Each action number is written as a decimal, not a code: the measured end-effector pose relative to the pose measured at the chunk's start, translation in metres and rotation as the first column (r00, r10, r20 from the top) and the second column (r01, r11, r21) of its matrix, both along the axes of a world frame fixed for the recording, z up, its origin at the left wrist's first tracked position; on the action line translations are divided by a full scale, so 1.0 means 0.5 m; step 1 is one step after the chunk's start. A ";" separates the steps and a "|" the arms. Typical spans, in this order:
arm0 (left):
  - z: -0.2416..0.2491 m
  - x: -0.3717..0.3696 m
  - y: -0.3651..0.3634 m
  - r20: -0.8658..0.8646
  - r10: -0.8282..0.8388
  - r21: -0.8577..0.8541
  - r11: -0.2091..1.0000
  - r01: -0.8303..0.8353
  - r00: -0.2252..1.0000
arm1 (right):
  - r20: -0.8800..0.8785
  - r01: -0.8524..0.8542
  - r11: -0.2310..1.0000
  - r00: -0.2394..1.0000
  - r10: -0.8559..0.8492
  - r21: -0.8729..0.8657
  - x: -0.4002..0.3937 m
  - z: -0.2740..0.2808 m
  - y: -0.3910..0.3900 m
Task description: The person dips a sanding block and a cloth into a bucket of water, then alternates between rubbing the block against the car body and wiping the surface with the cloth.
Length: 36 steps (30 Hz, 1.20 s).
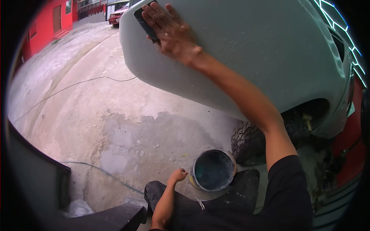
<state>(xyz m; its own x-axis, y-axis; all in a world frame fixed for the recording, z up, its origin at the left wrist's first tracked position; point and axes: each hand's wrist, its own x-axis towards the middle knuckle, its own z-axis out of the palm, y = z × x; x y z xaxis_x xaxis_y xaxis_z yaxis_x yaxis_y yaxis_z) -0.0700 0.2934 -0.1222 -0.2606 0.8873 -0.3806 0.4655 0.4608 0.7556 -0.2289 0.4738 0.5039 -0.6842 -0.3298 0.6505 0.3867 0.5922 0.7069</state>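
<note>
My right hand [169, 34] presses a dark sanding block [143, 22] against the grey panel of a vehicle [239, 46], near its rounded left end. The fingers lie along the block and cover most of it. Fine light specks and streaks mark the panel's dull surface. Lower down, my left hand [178, 175] hangs beside my knee with its fingers curled in, and nothing shows in it. Just to its right stands a round bucket [194, 181] of dark, murky liquid, apart from the fingers.
A tyre [248, 142] sits under the vehicle, close behind the bucket. Wet patches darken the concrete floor [127, 134]. A thin cable [83, 81] and a hose [104, 170] cross it. Dark furniture [127, 213] and a clear plastic bag [79, 208] are at lower left.
</note>
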 end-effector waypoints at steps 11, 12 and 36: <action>-0.009 -0.012 -0.004 -0.034 -0.023 -0.005 1.000 0.023 0.999 | -0.025 -0.329 0.943 0.944 0.328 -0.040 0.006 0.039 -0.006; -0.016 -0.014 -0.004 0.006 -0.026 0.015 1.000 0.026 1.000 | -0.010 -0.263 0.962 0.965 0.263 -0.079 0.042 0.011 0.013; -0.036 -0.011 0.002 0.151 0.063 0.020 0.998 -0.067 0.987 | 0.002 -0.069 0.992 0.998 0.069 -0.106 0.187 -0.054 0.056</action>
